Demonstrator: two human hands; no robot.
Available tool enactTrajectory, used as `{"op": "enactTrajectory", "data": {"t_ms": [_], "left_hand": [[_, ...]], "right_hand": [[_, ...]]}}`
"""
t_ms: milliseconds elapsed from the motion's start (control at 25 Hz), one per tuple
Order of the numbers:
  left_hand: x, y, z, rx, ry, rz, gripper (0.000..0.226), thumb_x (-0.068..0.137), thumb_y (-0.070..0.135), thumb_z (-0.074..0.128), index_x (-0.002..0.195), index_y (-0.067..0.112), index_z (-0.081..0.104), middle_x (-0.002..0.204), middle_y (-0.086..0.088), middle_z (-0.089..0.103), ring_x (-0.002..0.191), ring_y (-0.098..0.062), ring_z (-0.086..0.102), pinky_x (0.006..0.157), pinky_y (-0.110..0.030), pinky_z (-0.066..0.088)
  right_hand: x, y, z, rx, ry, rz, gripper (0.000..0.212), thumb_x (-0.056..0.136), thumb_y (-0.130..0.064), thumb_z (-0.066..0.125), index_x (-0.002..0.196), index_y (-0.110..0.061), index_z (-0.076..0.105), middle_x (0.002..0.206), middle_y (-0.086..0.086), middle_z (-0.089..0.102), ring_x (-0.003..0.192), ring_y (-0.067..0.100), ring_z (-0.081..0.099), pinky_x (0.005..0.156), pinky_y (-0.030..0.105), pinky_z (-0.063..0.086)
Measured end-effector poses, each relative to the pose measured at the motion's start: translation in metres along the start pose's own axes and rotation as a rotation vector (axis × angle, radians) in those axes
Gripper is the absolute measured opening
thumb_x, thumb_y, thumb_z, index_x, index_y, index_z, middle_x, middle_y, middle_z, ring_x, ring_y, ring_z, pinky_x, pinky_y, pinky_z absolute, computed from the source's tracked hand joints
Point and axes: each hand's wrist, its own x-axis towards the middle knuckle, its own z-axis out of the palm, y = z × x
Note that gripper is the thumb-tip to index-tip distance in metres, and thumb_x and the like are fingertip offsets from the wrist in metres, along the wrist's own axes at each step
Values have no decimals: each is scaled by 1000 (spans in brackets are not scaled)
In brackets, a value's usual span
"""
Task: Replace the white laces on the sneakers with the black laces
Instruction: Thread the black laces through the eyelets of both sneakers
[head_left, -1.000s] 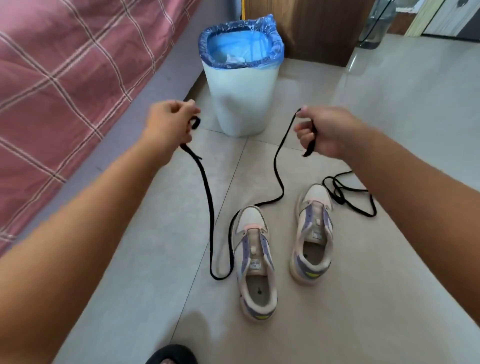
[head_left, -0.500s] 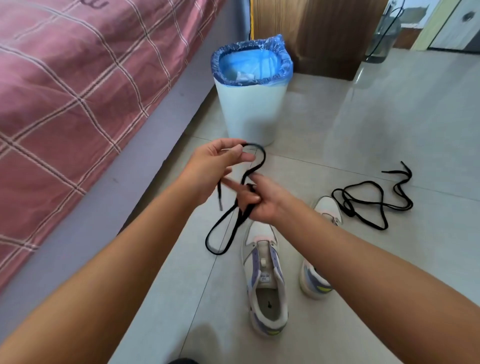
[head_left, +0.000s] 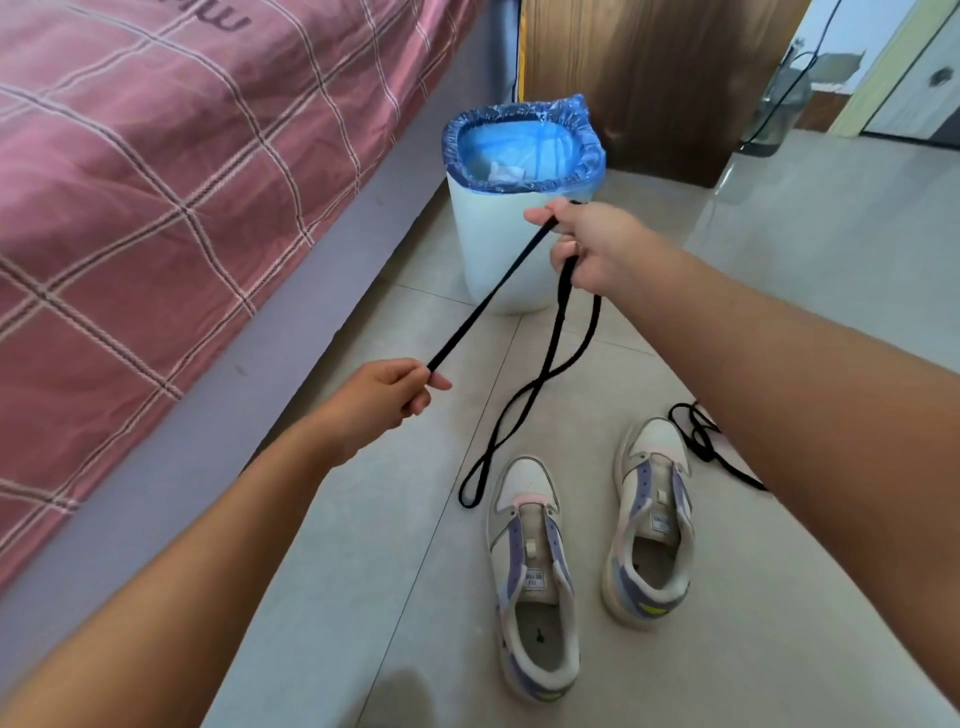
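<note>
Two white, grey and purple sneakers stand side by side on the floor without laces, the left sneaker nearer me and the right sneaker a little farther. A black lace runs taut between my hands. My left hand pinches its near end. My right hand, raised in front of the bin, grips the lace higher up, and a long doubled loop hangs from it down to the floor beside the left sneaker's toe. A second black lace lies coiled on the floor, partly hidden by my right forearm.
A white bin with a blue bag stands behind the sneakers. A bed with a pink checked cover fills the left side. A wooden cabinet is at the back, and pale floor tiles stretch to the right.
My hands were together folding the lace half a second ago. They have pulled apart, the left toward me and the right up toward the bin, stretching the lace taut.
</note>
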Motion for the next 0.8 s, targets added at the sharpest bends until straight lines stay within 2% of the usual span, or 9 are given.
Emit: {"op": "enactTrajectory", "data": {"t_ms": [120, 240, 360, 440, 480, 560, 640, 800], "left_hand": [[11, -10, -6, -148, 96, -15, 22, 99, 15, 43, 93, 12, 63, 64, 3, 65, 52, -9, 52, 50, -19, 37], [18, -26, -2, -458, 120, -165, 12, 100, 13, 40, 96, 12, 52, 77, -3, 74, 62, -13, 69, 52, -24, 38], [19, -52, 23, -630, 7, -256, 14, 99, 16, 44, 90, 12, 54, 86, -1, 73, 73, -11, 70, 59, -23, 42], [19, -69, 47, -621, -15, -322, 9, 94, 14, 55, 88, 10, 60, 80, -2, 65, 65, -10, 60, 59, -21, 42], [19, -75, 59, -606, -18, -344, 6, 90, 12, 60, 88, 7, 62, 76, -4, 58, 60, -10, 51, 56, -19, 40], [18, -80, 78, -596, -45, -364, 10, 86, 9, 66, 93, 3, 63, 72, -4, 53, 58, -9, 44, 52, -18, 39], [18, -77, 91, -610, -66, -370, 13, 84, 7, 68, 94, 0, 62, 70, -3, 58, 59, -10, 49, 51, -18, 42], [17, -75, 99, -591, 33, -385, 27, 84, 6, 67, 105, -7, 60, 75, -8, 62, 66, -14, 58, 54, -18, 49]], "right_hand": [[6, 6, 9, -14, -13, 28, 15, 100, -13, 44, 86, -7, 45, 86, 3, 56, 31, 4, 25, 33, 11, 26], [7, 51, -30, 264, 136, 296, 27, 100, -7, 38, 73, -3, 38, 77, -3, 39, 28, 9, 32, 42, 15, 31], [-17, 116, -83, 339, 268, 534, 32, 101, -12, 32, 71, -6, 39, 68, 14, 44, 49, 16, 44, 52, 25, 45], [-30, 145, -103, 259, 241, 641, 27, 100, -12, 30, 74, -11, 38, 51, 11, 43, 34, 13, 37, 37, 22, 43], [-33, 152, -109, 213, 197, 687, 24, 99, -11, 32, 75, -11, 37, 46, 7, 38, 27, 11, 29, 28, 16, 33], [-35, 150, -117, 187, 131, 713, 19, 99, -7, 33, 80, -8, 38, 57, 6, 32, 25, 9, 27, 26, 11, 24], [-37, 143, -121, 163, 86, 645, 16, 99, -3, 32, 88, -1, 44, 67, 6, 32, 30, 8, 31, 29, 11, 27], [-47, 150, -116, -148, 68, 593, 26, 104, -25, 31, 87, -11, 45, 60, 3, 34, 30, 5, 22, 26, 13, 19]]}}
